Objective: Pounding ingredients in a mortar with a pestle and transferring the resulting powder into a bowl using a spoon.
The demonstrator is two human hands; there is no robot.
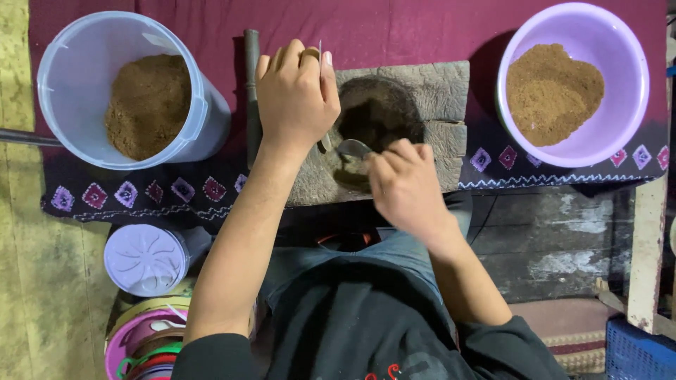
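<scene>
A rough wooden block (436, 91) with a dark round hollow (384, 112) lies in front of me on a maroon cloth. My left hand (296, 98) rests on the block's left part and grips a thin metal handle that sticks up between its fingers. My right hand (405, 183) is at the block's near edge, fingers closed around the handle of a metal spoon (352, 148) whose bowl points into the hollow. A dark stick (251, 77) lies beside the block, partly under my left hand.
A clear plastic tub (77, 70) at the left holds brown powder (148, 105). A lilac bowl (627, 63) at the right holds more brown powder (553, 95). A white lid (144, 259) and stacked coloured containers (144, 341) sit at lower left; a blue crate (637, 352) at lower right.
</scene>
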